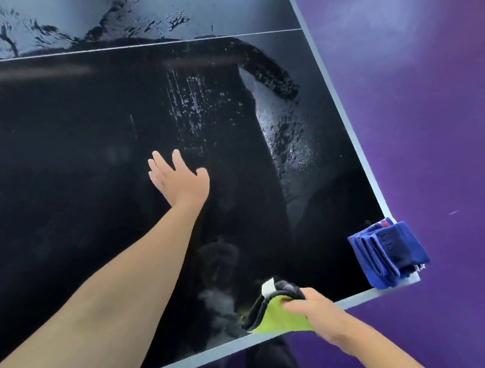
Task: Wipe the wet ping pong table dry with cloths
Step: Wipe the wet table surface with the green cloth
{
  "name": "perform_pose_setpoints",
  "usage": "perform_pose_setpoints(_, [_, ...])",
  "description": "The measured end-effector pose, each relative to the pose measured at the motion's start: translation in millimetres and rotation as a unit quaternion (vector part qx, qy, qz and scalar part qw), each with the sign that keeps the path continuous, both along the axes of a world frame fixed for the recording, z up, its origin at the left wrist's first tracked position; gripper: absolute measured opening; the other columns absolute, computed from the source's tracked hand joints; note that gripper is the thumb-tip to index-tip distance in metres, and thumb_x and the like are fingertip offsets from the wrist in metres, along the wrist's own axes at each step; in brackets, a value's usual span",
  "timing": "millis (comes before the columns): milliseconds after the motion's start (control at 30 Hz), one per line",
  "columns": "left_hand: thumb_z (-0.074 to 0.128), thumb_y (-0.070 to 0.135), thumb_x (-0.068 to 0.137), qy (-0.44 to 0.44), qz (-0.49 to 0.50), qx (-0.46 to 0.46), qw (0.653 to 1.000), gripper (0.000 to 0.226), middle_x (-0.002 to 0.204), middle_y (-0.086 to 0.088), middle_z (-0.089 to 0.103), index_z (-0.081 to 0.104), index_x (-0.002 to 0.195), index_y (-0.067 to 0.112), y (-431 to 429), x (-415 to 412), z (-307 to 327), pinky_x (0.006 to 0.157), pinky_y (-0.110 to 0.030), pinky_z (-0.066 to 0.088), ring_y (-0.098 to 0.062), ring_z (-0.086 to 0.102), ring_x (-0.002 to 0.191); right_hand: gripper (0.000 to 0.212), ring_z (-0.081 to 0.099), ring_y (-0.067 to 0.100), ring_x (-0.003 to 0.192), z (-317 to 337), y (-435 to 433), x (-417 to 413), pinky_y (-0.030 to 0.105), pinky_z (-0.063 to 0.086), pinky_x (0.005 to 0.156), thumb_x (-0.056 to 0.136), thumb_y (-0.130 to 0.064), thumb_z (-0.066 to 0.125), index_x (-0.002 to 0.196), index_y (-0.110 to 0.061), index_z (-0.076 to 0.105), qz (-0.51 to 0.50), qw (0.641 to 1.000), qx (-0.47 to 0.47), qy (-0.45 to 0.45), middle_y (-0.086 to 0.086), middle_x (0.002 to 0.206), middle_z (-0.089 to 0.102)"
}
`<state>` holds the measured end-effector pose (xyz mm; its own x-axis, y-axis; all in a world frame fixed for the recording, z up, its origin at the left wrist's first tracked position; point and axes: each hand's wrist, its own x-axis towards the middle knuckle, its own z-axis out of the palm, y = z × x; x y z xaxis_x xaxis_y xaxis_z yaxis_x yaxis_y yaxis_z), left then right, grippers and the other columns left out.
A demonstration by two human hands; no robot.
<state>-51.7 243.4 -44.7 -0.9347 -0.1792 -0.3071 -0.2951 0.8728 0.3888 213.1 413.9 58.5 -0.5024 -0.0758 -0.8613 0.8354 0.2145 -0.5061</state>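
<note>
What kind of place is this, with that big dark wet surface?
Probably a table tennis room or sports hall: a dark ping pong table with a white centre line and pale edge stripes, over a purple floor like sports flooring.

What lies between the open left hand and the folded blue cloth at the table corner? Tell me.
In the head view, only dark tabletop lies between the left hand and the folded blue cloth, crossed by a pale wet streak. No object sits there.

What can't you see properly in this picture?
- Head view: the table runs past the top and left edges.
- The right hand covers part of the green cloth.
- The writing on the blue cloth is too small to read.
</note>
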Motion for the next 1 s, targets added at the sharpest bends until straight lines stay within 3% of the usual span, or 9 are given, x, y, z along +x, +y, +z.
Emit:
perform_pose_setpoints(100, [0.039,0.046,0.100,0.007,-0.108,0.013,0.994,0.065,0.169,-0.007,-0.007,0.018,0.159,0.031,30,-7,6,0.124,-0.050,-0.007,-0.031,-0.012,0.155,0.019,0.068,0.020,0.097,7,36,-60,0.034,0.052,0.092,0.099,-0.011,0.055,0.111,-0.011,0.070,-0.138,0.989,0.015,0.052,0.011,0.112,0.074])
perform_pose_setpoints(200, [0.020,0.059,0.101,-0.043,-0.128,-0.021,0.991,0.066,0.168,-0.002,-0.016,-0.001,0.160,0.039,65,-8,0,0.122,-0.054,-0.011,-0.033,-0.019,0.153,0.023,0.068,0.019,0.101,13,74,-125,0.032,0.052,0.095,0.101,-0.011,0.054,0.121,-0.009,0.066,-0.239,0.953,0.082,0.167,0.002,0.107,0.073])
perform_pose_setpoints(267, [0.010,0.060,0.101,-0.027,-0.114,-0.073,0.990,0.064,0.168,-0.003,-0.018,-0.011,0.158,0.040,78,-6,-9,0.121,-0.058,-0.011,-0.035,-0.020,0.152,0.020,0.064,0.004,0.097,15,99,-163,0.016,0.048,0.086,0.103,-0.018,0.051,0.119,-0.027,0.062,-0.207,0.927,0.179,0.258,-0.013,0.103,0.069])
perform_pose_setpoints(367, [0.006,0.057,0.101,-0.008,-0.095,-0.103,0.990,0.061,0.169,-0.004,-0.014,-0.014,0.157,0.042,84,-7,-18,0.121,-0.060,-0.009,-0.037,-0.017,0.153,0.025,0.057,0.022,0.091,-13,142,-205,0.034,0.043,0.076,0.102,-0.017,0.050,0.125,-0.024,0.058,-0.100,0.867,0.380,0.308,-0.003,0.097,0.062])
perform_pose_setpoints(467, [0.005,0.054,0.102,-0.007,-0.089,-0.124,0.988,0.057,0.169,-0.004,-0.008,-0.010,0.156,0.047,88,-8,-21,0.121,-0.061,-0.006,-0.037,-0.013,0.154,0.036,0.051,0.039,0.122,-70,179,-238,0.049,0.041,0.100,0.097,-0.013,0.053,0.133,-0.016,0.052,0.004,0.850,0.455,0.264,0.008,0.124,0.060])
perform_pose_setpoints(533, [0.005,0.053,0.102,0.017,-0.085,-0.141,0.986,0.055,0.170,-0.005,0.000,-0.003,0.157,0.048,89,-7,-26,0.121,-0.061,-0.002,-0.038,-0.007,0.154,0.059,0.016,0.027,0.153,-101,191,-265,0.049,0.014,0.122,0.101,-0.024,0.049,0.156,-0.018,0.028,0.086,0.848,0.483,0.201,0.005,0.163,0.026])
perform_pose_setpoints(567, [0.006,0.053,0.101,0.027,-0.081,-0.142,0.986,0.056,0.169,-0.006,0.006,0.003,0.157,0.048,90,-7,-28,0.121,-0.061,0.001,-0.038,-0.003,0.154,0.065,0.001,0.019,0.155,-110,195,-281,0.046,0.003,0.124,0.103,-0.030,0.045,0.160,-0.021,0.014,0.104,0.841,0.496,0.191,0.000,0.168,0.009])
perform_pose_setpoints(667, [0.014,0.053,0.101,0.042,-0.071,-0.151,0.985,0.057,0.167,-0.007,0.018,0.015,0.157,0.047,90,-8,-33,0.121,-0.061,0.007,-0.038,0.008,0.154,0.067,-0.010,0.010,0.154,-116,200,-342,0.042,-0.009,0.123,0.104,-0.039,0.038,0.160,-0.028,0.002,0.119,0.832,0.499,0.211,-0.007,0.168,-0.005])
perform_pose_setpoints(1000, [0.029,0.051,0.098,0.070,-0.072,-0.152,0.983,0.058,0.166,-0.007,0.022,0.027,0.156,0.044,88,-12,-37,0.121,-0.062,0.013,-0.037,0.015,0.154,0.060,-0.003,0.004,0.153,-108,144,-580,0.037,-0.010,0.123,0.102,-0.034,0.043,0.158,-0.034,0.022,0.245,0.832,0.364,0.340,-0.013,0.167,0.006])
